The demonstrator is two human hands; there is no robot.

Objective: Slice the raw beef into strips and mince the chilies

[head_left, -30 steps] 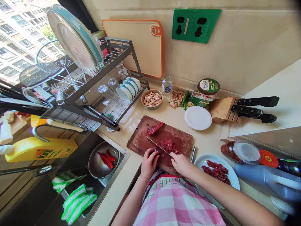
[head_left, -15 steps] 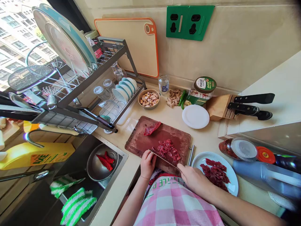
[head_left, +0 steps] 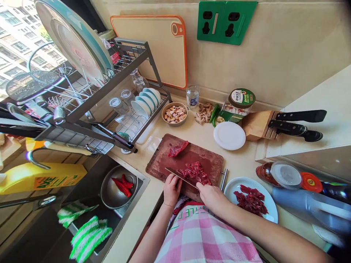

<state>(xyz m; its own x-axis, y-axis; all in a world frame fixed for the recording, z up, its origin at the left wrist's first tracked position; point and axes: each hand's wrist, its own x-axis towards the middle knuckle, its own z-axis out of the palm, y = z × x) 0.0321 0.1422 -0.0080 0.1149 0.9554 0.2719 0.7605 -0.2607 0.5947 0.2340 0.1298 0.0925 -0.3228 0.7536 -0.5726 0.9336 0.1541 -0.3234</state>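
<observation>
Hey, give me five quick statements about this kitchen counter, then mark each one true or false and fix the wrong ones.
1. The right hand holds a knife over the brown cutting board. True.
2. The red peppers lie on the brown cutting board. False: they are in a metal bowl.
3. The green peppers lie beside the ginger. True.
4. The pale blue plate holds garlic. False: it holds cut red meat.
5. The knife block is to the right of the small white plate in the picture. True.
</observation>
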